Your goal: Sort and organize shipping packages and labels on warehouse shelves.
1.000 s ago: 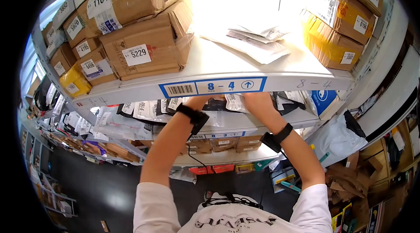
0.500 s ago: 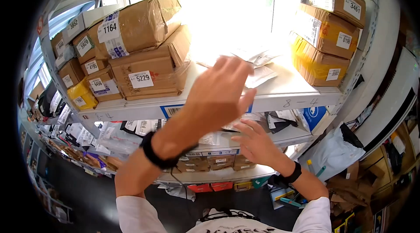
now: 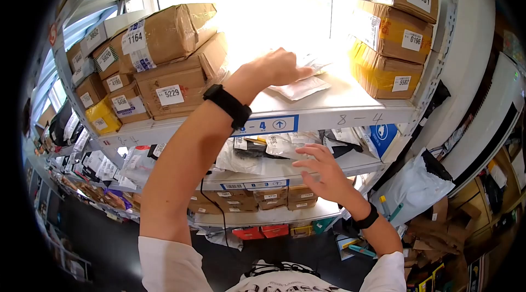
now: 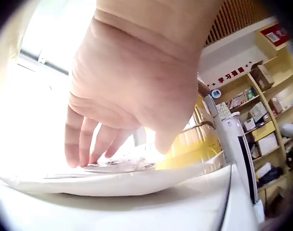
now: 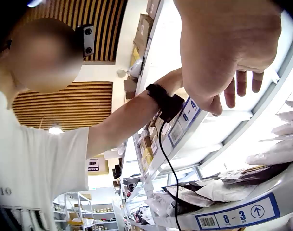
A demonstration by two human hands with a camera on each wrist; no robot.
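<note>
My left hand (image 3: 276, 67) reaches over the upper shelf (image 3: 329, 112), above a small pile of flat white packets (image 3: 301, 88). In the left wrist view, the fingers of that hand (image 4: 132, 82) point down with their tips at the top of the pile (image 4: 112, 185); the thumb stands apart. My right hand (image 3: 327, 178) hovers palm-down before the lower shelf, fingers spread and holding nothing. Behind it lie bagged parcels (image 3: 241, 160) with white labels. The right wrist view shows the same hand (image 5: 233, 57) with loosely bent fingers.
Labelled cartons stand stacked at the upper shelf's left (image 3: 170, 92) and right (image 3: 392, 75). Smaller cartons (image 3: 271, 196) sit on a shelf below. A large white bag (image 3: 413, 190) and torn cardboard (image 3: 438, 232) are at the right. A thin cable (image 3: 222, 210) hangs from my left wrist.
My left hand has come out of the lower shelf and moved up to the packets on the upper one. My right hand has drawn back from the lower shelf, and its fingers now show.
</note>
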